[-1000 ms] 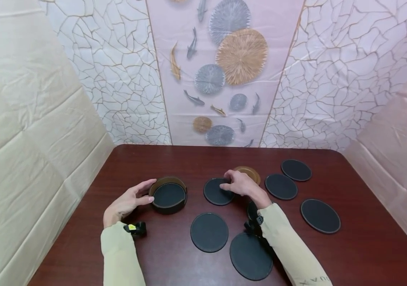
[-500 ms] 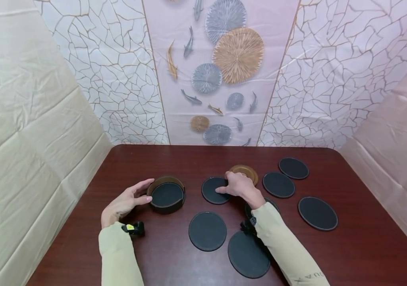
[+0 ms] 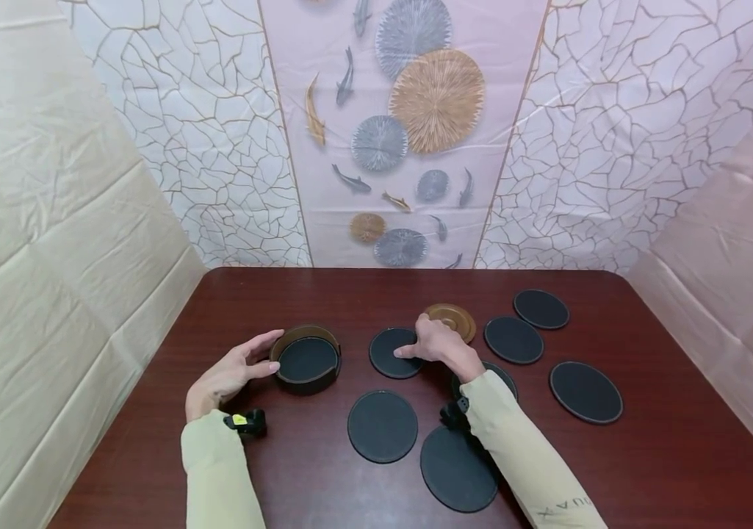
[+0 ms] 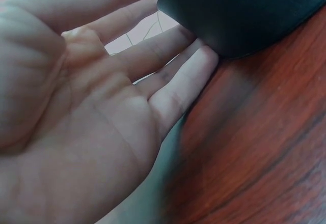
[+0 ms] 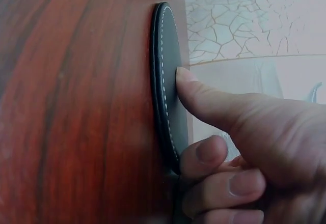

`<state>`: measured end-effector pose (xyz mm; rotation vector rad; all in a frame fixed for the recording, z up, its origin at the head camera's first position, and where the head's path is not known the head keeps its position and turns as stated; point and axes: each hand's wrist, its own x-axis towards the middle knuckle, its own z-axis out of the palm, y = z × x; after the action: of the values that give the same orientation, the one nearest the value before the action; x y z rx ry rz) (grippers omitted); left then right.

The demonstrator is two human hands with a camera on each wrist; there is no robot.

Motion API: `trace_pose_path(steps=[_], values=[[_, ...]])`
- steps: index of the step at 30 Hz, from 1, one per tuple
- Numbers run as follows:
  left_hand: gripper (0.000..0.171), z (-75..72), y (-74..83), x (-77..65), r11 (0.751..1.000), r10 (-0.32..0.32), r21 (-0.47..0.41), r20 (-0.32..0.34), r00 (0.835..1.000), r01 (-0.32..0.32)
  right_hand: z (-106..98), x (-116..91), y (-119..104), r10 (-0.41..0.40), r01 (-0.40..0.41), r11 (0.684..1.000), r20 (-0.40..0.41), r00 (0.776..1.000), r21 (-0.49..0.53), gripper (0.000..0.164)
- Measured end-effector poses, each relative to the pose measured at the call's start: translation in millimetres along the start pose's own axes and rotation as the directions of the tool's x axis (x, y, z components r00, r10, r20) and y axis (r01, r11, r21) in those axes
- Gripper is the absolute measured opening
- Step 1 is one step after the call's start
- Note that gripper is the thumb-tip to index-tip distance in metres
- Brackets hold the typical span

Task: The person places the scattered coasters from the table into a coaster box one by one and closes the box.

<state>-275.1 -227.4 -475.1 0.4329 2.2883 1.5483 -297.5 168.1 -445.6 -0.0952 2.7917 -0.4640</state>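
Note:
In the head view my left hand (image 3: pixel 231 376) is at the left side of a round coaster holder (image 3: pixel 310 383), brown inside and black outside. A black coaster (image 3: pixel 308 360) lies in it. My thumb and fairly straight fingers touch the holder's wall, and in the left wrist view the little fingertip (image 4: pixel 206 56) meets its dark side (image 4: pixel 244 15). My right hand (image 3: pixel 441 344) pinches the right edge of another black coaster (image 3: pixel 386 360), low over the table. Its thumb (image 5: pixel 191 84) presses the top face, with the other fingers bent at the white-stitched edge.
Several more black coasters lie spread about: one in the middle (image 3: pixel 383 426), one at the front (image 3: pixel 458 474), one partly under the right sleeve (image 3: pixel 502 375), others to the right (image 3: pixel 585 392). A brown round piece (image 3: pixel 458 316) sits behind my right hand on the dark red table (image 3: pixel 270 294).
My right thumb has slid slightly left over the coaster, and more of the coaster under that wrist shows. The whole view has shifted a little. My left hand stays at the coaster holder.

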Motion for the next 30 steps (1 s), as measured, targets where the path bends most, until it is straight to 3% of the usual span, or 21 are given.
trace_pose_path(steps=[3,8,10,20,27,30], values=[[0.067,-0.2,-0.9,-0.4,1.000,0.000,-0.005,0.003,1.000,0.000,0.9,1.0,-0.4,0.011,-0.011,1.000,-0.004,1.000,0.013,0.092],[0.066,-0.4,-1.5,0.2,1.000,0.002,-0.014,-0.001,1.000,-0.002,-0.1,1.2,-4.0,0.013,-0.013,1.000,-0.011,1.000,0.029,0.057],[0.066,-0.4,-1.3,0.5,1.000,0.002,-0.012,0.000,1.000,-0.002,-0.7,1.1,-5.6,0.008,-0.008,1.000,-0.008,1.000,0.030,0.050],[0.067,-0.8,-0.1,-0.5,1.000,0.002,-0.005,-0.002,1.000,-0.002,-3.1,-5.3,-11.6,0.000,0.001,0.999,-0.023,1.000,0.039,0.047],[0.066,-0.4,0.7,-1.3,1.000,-0.003,0.010,-0.002,1.000,0.003,-10.1,-10.7,-16.1,-0.059,0.073,0.990,-0.111,0.992,0.124,0.040],[0.069,-0.3,-0.4,-1.4,1.000,0.010,0.007,0.009,1.000,-0.010,-17.0,-14.3,-17.4,-0.078,0.099,0.979,-0.121,0.990,0.176,0.045]])
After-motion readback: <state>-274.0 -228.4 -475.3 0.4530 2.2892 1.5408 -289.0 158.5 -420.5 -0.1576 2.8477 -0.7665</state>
